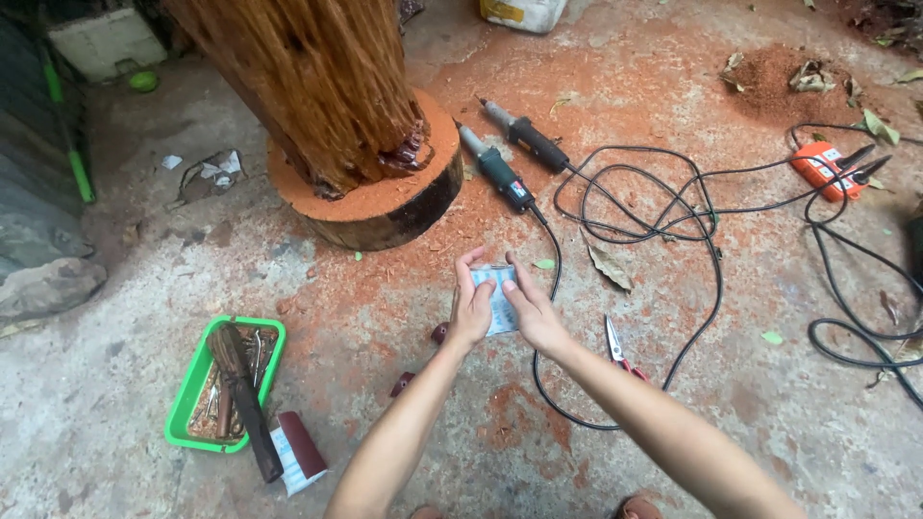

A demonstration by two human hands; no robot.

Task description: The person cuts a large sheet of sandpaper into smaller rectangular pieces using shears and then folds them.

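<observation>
- On the concrete floor (115,423), dusted with reddish sawdust, a large carved wooden trunk (317,77) stands on a round log base (385,207), up and left of the hands.
- Black cables (663,221) loop across the floor at right, running to an orange power strip (822,168).
- Two corded rotary tools (510,163) lie side by side between the log base and the cables, just beyond the hands.
- A green tray (183,394) of metal tools sits at lower left, a dark handle (245,399) lying across it, a sandpaper roll (298,450) just beside.
- The left hand (469,312) and right hand (532,312) together pinch a small pale sheet (498,293) between thumbs and fingers, held above the floor in mid-frame.
- Red-handled scissors (617,351) lie near the right forearm.
</observation>
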